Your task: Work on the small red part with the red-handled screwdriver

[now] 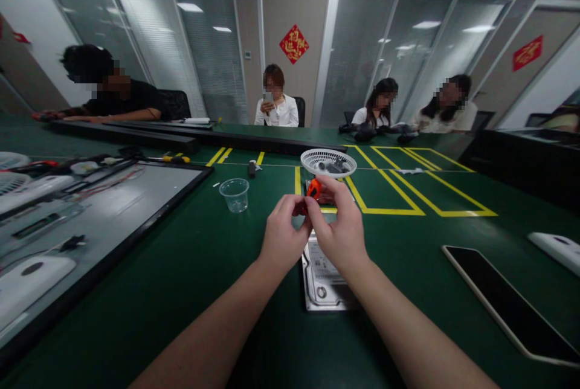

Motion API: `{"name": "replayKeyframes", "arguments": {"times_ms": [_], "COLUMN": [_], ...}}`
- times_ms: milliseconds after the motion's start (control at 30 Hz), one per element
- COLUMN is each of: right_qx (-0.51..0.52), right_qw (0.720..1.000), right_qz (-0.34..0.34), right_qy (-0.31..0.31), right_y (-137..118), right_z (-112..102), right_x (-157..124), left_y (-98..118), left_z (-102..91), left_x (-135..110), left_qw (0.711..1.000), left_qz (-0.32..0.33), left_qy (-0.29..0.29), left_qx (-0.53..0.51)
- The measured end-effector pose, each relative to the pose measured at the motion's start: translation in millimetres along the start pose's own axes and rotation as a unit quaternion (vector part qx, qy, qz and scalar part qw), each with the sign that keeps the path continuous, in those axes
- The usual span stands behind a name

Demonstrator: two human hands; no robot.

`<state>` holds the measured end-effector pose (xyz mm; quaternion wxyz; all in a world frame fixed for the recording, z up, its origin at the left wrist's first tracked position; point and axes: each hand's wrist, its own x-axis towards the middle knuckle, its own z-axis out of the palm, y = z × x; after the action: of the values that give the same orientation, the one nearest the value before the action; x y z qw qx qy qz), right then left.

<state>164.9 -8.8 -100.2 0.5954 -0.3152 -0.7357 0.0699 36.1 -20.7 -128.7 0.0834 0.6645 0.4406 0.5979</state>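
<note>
My left hand and my right hand meet above the green table, both pinched on a small orange and black tool. Directly beneath them lies a silver hard drive, partly hidden by my right wrist. Just beyond the hands stands a white round mesh dish with small dark parts in it. A clear plastic cup sits to the left of my hands.
A black-framed grey panel with white devices and cables fills the left. A dark tablet and a white device lie at the right. Yellow taped rectangles mark the table. Several people sit along the far edge.
</note>
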Motion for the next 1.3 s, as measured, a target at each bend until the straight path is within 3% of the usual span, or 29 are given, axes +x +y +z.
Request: {"name": "replayKeyframes", "arguments": {"times_ms": [1300], "right_qx": [0.022], "right_qw": [1.000], "right_qz": [0.007], "right_qy": [-0.016], "right_y": [-1.6], "right_z": [-0.4], "right_x": [-1.0], "left_y": [-0.7], "left_z": [-0.5], "left_x": [0.4], "left_qw": [1.000], "left_qz": [0.000], "left_qy": [-0.003], "left_qx": [-0.009]}}
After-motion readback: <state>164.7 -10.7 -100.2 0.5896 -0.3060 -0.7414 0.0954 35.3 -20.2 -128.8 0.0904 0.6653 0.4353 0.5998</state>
